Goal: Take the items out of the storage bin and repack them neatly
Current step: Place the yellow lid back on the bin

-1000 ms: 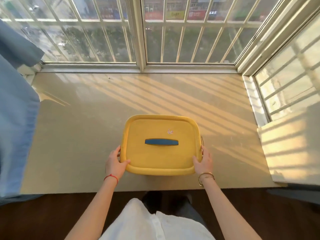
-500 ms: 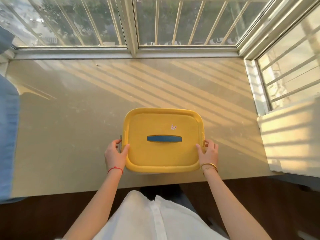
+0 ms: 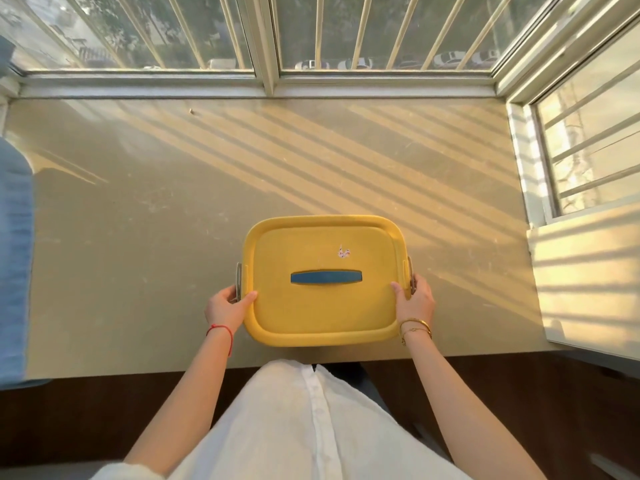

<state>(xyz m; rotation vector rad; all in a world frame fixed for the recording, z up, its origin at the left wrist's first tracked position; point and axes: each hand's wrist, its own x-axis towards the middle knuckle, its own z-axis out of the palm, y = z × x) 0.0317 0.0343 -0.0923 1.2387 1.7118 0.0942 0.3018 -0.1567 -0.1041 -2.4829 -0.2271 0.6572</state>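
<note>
Yellow storage bin (image 3: 323, 306) between hands; left hand (image 3: 227, 306), right hand (image 3: 415, 301) fingers curled gripping side latches.

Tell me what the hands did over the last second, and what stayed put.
Both hands slid from the bin's near corners up to its side latches: the left hand now grips the left latch, the right hand the right latch. The yellow lid stays on, its blue handle untouched, the bin on the ledge.

beige window ledge (image 3: 138, 237), sun-striped, yellow lidded storage bin (image 3: 322, 306) near its front edge
</note>
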